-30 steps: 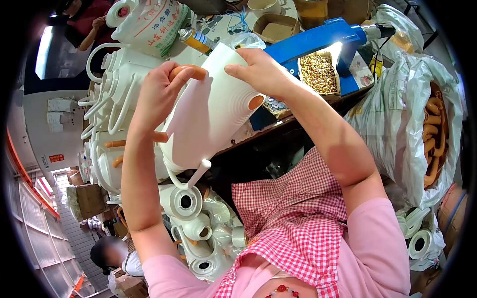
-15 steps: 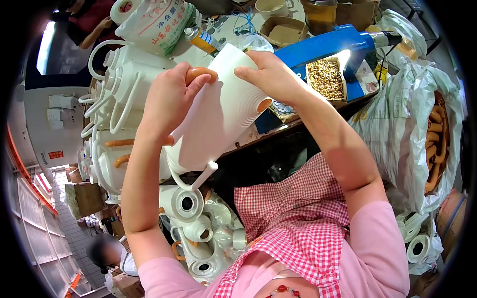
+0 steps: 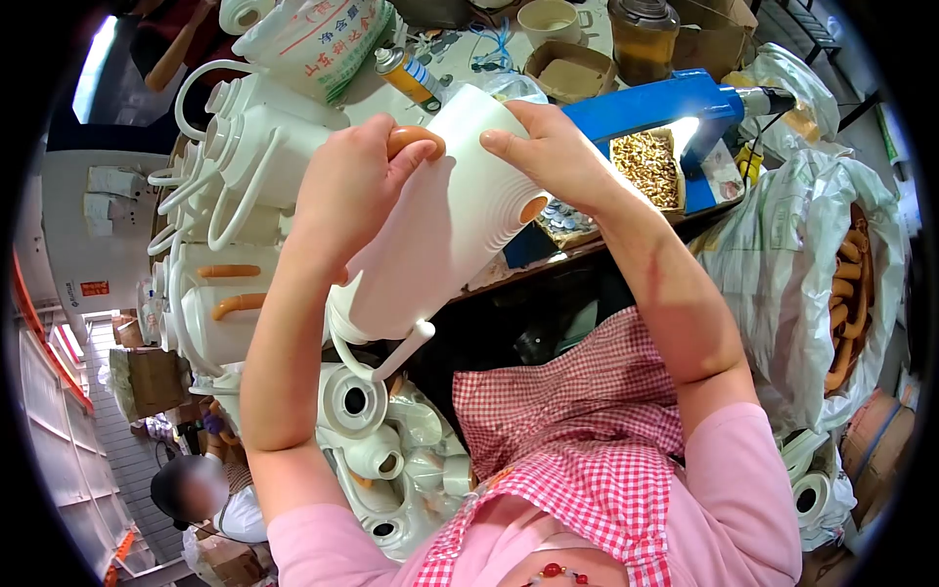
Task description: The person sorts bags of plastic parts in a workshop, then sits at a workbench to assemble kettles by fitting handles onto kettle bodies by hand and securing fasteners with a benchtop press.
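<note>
A long white plastic pot body (image 3: 430, 230) lies tilted between my hands, with ribbed rings and an orange-rimmed hole at its lower right. A white bail handle (image 3: 401, 354) hangs from its lower end. My left hand (image 3: 357, 181) is closed round a tan-orange curved handle (image 3: 416, 142), held against the pot's upper left side. My right hand (image 3: 548, 152) grips the pot's upper right edge, thumb on its surface and fingers behind it, partly hidden.
A blue machine arm (image 3: 655, 103) stands beyond my right hand, near a box of brass-coloured rivets (image 3: 648, 168). White pots (image 3: 259, 127) are stacked at left. A sack of tan handles (image 3: 849, 303) stands at right. A spray can (image 3: 409, 78) lies ahead. Another person (image 3: 201, 489) is at lower left.
The pot and both hands have shifted slightly right in the view, along with the surroundings. The grasp on the tan-orange handle and the pot looks the same.
</note>
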Demonstrator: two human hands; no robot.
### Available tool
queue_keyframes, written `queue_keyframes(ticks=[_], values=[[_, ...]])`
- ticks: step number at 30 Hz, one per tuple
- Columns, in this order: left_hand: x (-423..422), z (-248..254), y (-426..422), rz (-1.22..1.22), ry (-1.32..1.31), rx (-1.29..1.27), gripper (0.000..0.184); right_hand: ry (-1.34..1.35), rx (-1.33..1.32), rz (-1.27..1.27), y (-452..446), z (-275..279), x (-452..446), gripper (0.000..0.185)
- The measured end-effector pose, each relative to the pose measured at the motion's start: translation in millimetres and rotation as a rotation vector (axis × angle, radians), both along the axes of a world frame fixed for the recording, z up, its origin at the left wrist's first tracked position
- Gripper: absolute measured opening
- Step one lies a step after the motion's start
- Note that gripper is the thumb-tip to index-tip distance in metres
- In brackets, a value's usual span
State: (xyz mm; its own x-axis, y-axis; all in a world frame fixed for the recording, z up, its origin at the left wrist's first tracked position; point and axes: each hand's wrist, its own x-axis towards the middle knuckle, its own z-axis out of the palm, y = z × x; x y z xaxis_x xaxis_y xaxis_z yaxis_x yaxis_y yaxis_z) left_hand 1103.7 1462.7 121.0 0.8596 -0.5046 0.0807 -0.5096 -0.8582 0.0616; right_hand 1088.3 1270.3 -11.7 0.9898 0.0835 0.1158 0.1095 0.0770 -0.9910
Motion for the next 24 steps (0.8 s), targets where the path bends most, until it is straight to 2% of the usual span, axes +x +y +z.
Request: queue_keyframes(ticks=[3, 4, 5, 6, 7, 8, 9, 10, 12, 14, 15, 16, 17, 18, 20, 21, 22, 23, 24], values=[[11.5, -6.8, 4.4, -0.030, 0.083, -0.023, 0.026, 0.052, -0.066, -0.006, -2.0, -19.1, 10.6, 0.044], [-0.3, -2.2, -5.6, -0.027, 0.203, -0.186, 0.023, 0.189, -0.101, -0.038, -3.6, -6.6, -5.2, 0.044], [10.4, -8.8, 9.9, -0.060, 0.276, -0.234, 0.026, 0.138, -0.230, -0.084, 0.8, 4.8, -13.1, 0.053], [10.9, 1.1, 17.3, -0.061, 0.281, -0.137, 0.028, 0.092, -0.360, -0.135, 4.9, 16.7, -22.1, 0.063], [21.7, -15.5, 29.7, -0.167, 0.257, -0.259, 0.025, 0.046, -0.250, -0.195, 13.8, 1.1, -15.0, 0.062], [24.5, -15.4, 33.5, -0.187, 0.276, -0.256, 0.027, -0.007, -0.062, -0.260, 12.7, 7.4, -34.0, 0.048], [14.3, -3.8, 30.4, -0.133, 0.203, -0.098, 0.029, -0.185, -0.131, -0.467, 17.5, 6.3, -54.1, 0.041], [22.2, -7.2, 37.4, -0.045, 0.243, -0.106, 0.032, -0.370, -0.199, -0.662, 21.8, 5.8, -69.7, 0.034], [7.1, -10.1, 44.6, -0.070, 0.261, -0.274, 0.032, -0.568, -0.196, -0.744, 8.3, -1.5, -131.1, 0.029], [-3.6, -15.0, 77.7, -0.054, 0.119, -0.188, 0.031, -0.501, -0.284, -0.536, -18.3, -20.8, -218.7, 0.029], [-18.3, -15.4, 95.5, -0.096, 0.092, -0.192, 0.030, -0.600, -0.322, -0.599, -39.8, -31.8, -259.2, 0.030], [-41.1, -11.1, 100.6, 0.010, 0.160, -0.208, 0.030, -0.587, -0.472, -0.666, -70.0, -37.7, -306.1, 0.028], [-63.9, -6.5, 105.9, 0.119, 0.222, -0.223, 0.030, -0.517, -0.620, -0.800, -99.8, -51.8, -351.1, 0.027], [-105.6, 5.6, 96.0, 0.378, 0.366, -0.248, 0.030, -0.279, -0.614, -0.970, -122.4, -53.8, -396.6, 0.028], [-143.3, 4.3, 125.9, 0.317, 0.479, -0.359, 0.039, 0.046, -0.489, -1.590, -177.0, -78.6, -467.5, 0.031], [-165.1, 0.2, 113.9, 0.318, 0.478, -0.359, 0.039, 0.158, -0.589, -1.768, -216.8, -99.6, -511.8, 0.031], [-194.3, -5.1, 98.8, 0.290, 0.394, -0.609, 0.035, 0.225, -0.630, -1.937, -254.1, -135.1, -555.7, 0.036], [-211.5, -15.0, 104.2, 0.317, 0.290, -0.743, 0.035, 0.381, -0.796, -1.910, -287.8, -173.9, -586.9, 0.049], [-229.4, -24.5, 110.1, 0.331, 0.179, -0.871, 0.034, 0.484, -1.432, -1.764, -302.6, -212.8, -618.9, 0.062]])
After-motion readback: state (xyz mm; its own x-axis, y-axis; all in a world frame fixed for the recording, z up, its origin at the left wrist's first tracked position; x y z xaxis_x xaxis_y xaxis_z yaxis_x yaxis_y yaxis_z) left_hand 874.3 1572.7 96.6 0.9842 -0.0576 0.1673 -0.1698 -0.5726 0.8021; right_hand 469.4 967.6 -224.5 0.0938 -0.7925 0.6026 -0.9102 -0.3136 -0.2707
